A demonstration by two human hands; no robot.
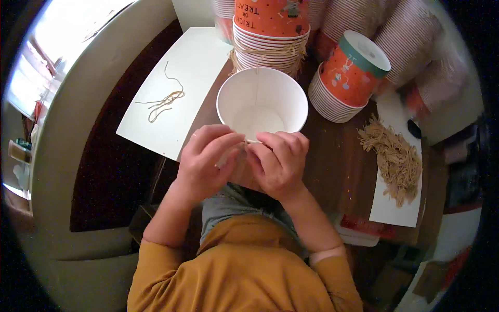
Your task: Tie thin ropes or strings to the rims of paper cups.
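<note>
A white-lined paper bucket (234, 99) stands before me on the table, its open mouth tilted toward me. At its near rim, my left hand (208, 158) is closed, thumb and fingers pinched together; whatever lies in the pinch is too small to make out. Close beside it, my right hand (280, 164) grips the same rim, with fingertips over the edge and thumb outside. The fingertips of both hands almost meet. A thin line runs down the bucket's far inner wall, and I cannot tell whether it is a seam or a string.
Behind the bucket rises a stack of nested orange-printed buckets (270, 44) wrapped with twine. Another stack (343, 83) stands upside down to the right, with more beyond. Loose twine (167, 100) lies on a white board (195, 49) at left. A twine bundle (397, 161) lies at right.
</note>
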